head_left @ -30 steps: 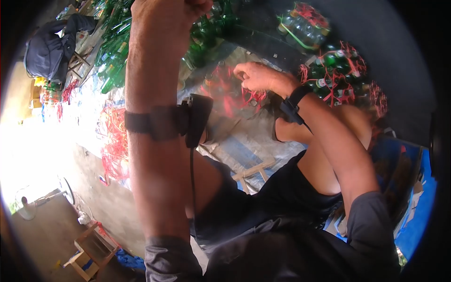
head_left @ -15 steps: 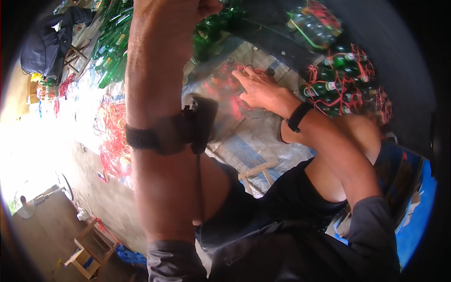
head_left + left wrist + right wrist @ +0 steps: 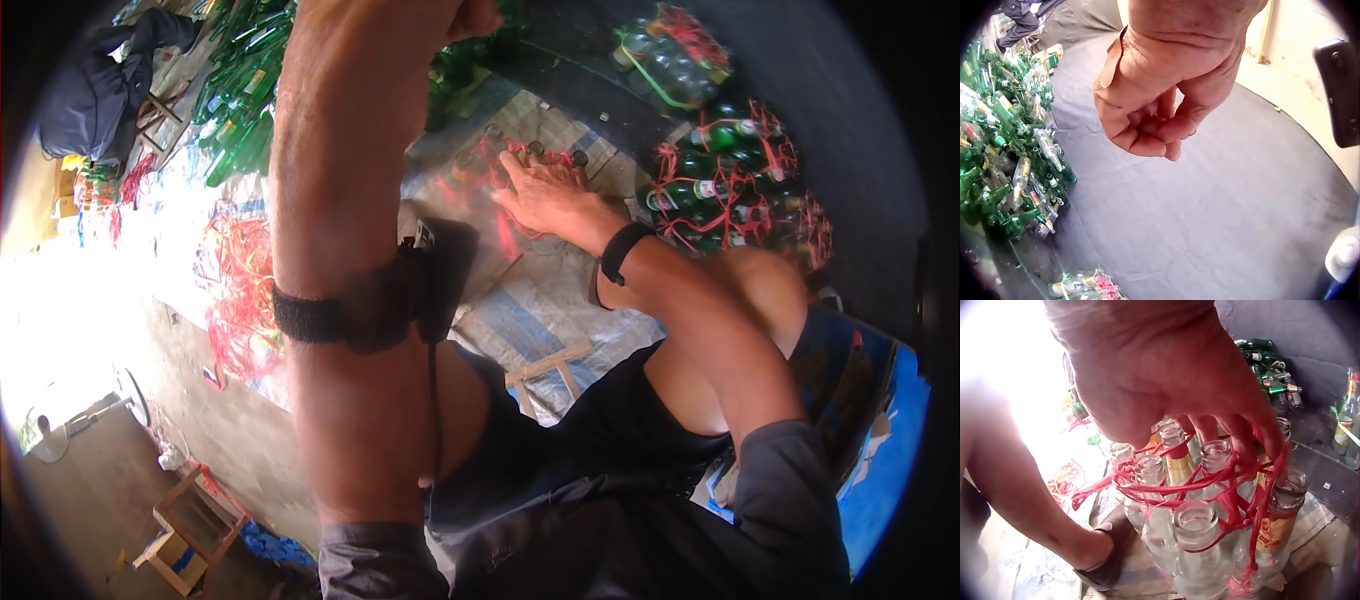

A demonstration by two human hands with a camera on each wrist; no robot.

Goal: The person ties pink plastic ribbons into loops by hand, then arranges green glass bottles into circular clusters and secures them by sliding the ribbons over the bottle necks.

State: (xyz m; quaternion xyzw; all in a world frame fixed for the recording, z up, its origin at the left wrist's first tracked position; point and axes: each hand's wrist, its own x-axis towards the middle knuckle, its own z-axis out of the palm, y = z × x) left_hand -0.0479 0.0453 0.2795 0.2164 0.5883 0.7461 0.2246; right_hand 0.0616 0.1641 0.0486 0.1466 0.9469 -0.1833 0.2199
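A cluster of clear glass bottles (image 3: 1194, 519) stands upright, bound around the necks with red plastic string (image 3: 1179, 487). Some carry orange or yellow labels. Over their tops spreads my right hand (image 3: 1166, 381), its fingers reaching down among the necks and touching the string. In the head view the same right hand (image 3: 550, 195) lies across the bundle, with the bottles blurred beside it. My left hand (image 3: 1160, 94) is raised well above the dark sheet, fingers curled in with the thumb against them; nothing shows in its grasp. Only part of it appears at the top of the head view.
Tied bottle bundles (image 3: 715, 180) stand at the right, with another bundle (image 3: 670, 65) behind them. Loose green bottles (image 3: 1016, 137) form a large pile. Tangled red string (image 3: 240, 290) lies at the left. A small wooden frame (image 3: 550, 365) sits between my legs.
My right hand has gone from bent fingers at the string to lying spread over the bottle tops. The left arm stays raised, shifting slightly right in the head view.
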